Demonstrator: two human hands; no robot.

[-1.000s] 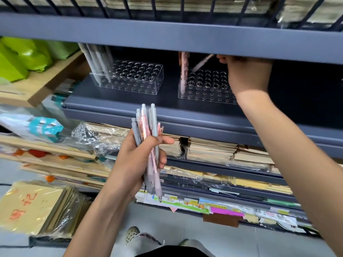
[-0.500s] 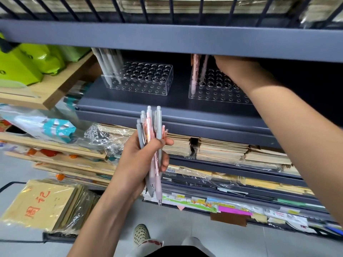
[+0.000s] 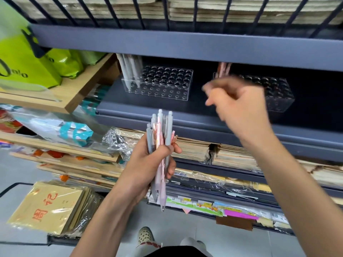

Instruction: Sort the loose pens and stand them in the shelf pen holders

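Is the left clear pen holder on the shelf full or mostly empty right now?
Mostly empty. The left pen holder has a few grey pens standing at its left end; its other holes hold nothing.

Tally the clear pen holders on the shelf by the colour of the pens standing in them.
Holding grey pens: 1, the left holder
Holding pink pens: 1, the right holder
Total: 2 holders
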